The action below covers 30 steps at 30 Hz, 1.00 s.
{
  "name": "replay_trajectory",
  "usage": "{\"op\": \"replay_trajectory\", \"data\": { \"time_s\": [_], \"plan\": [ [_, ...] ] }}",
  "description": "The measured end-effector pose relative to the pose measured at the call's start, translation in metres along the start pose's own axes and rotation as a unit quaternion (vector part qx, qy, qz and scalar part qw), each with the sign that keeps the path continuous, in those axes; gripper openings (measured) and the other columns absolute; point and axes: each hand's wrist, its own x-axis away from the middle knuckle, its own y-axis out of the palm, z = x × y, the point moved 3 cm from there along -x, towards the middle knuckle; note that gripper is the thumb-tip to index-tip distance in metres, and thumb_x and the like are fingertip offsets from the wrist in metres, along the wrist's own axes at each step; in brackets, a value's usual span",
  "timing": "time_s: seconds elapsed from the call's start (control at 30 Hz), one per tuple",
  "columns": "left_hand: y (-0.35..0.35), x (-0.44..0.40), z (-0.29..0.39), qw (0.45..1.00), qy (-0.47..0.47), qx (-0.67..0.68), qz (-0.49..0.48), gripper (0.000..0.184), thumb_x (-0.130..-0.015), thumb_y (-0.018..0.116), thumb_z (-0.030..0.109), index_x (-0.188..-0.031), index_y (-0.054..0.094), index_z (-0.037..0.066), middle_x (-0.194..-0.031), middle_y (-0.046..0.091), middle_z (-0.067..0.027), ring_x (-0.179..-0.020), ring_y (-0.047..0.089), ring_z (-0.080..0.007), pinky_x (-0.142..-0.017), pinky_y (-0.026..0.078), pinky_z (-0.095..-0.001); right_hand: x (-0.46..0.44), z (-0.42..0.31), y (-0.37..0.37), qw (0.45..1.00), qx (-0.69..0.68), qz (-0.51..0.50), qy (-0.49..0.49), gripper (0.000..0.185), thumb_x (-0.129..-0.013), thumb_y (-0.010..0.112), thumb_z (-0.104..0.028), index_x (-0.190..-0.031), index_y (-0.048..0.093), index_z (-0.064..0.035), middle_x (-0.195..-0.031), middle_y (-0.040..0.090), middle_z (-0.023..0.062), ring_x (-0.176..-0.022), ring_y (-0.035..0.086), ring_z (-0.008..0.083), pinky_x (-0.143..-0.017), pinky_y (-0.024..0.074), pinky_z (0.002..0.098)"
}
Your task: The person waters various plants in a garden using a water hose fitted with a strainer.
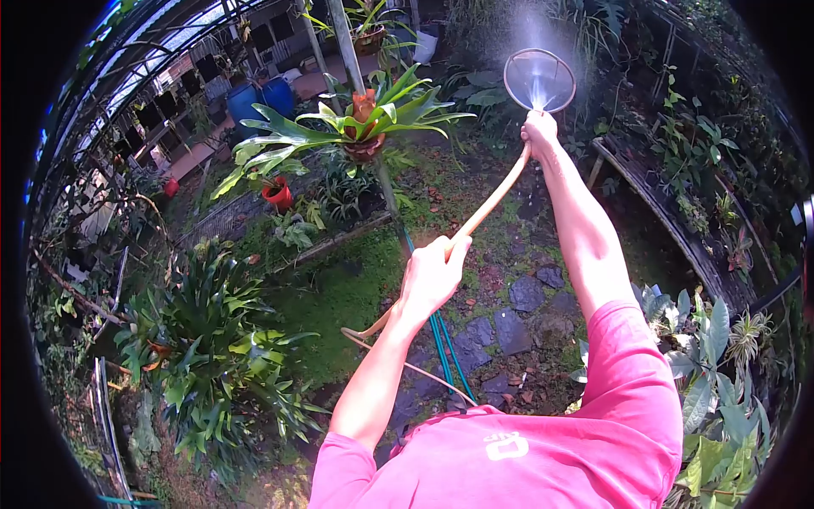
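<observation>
A pale orange hose runs between my two hands and loops away beneath my left forearm. My left hand is closed around it in front of my chest. Stretched far forward, my right hand grips the hose near its front end. Just beyond those fingers is a round, rimmed spray head. Bright water shows inside its ring, and a fine mist spreads past it toward the plants. My right fingers partly hide the joint between hose and head.
A staghorn fern hangs on a post at left centre. Beyond it stand blue barrels and a red pot. Stone slabs and green cords lie below. Leafy plants and a wooden edge flank the path.
</observation>
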Motion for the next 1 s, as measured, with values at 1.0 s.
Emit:
{"op": "replay_trajectory", "data": {
  "time_s": [1.0],
  "plan": [
    [-0.247,0.497,-0.264,0.981,-0.167,-0.064,0.076,0.034,-0.091,0.068,0.035,-0.078,0.066,0.003,-0.058,0.054,-0.0112,-0.051,0.049,-0.02,-0.051,0.04,-0.0351,0.629,0.177,0.127,0.949,-0.067,-0.175,0.255,0.015,-0.102,0.048,-0.023,-0.093,0.049,-0.0112,-0.066,0.045,-0.0001,-0.048,0.041,0.0085,-0.04,0.0337,0.0232]
  ]
}}
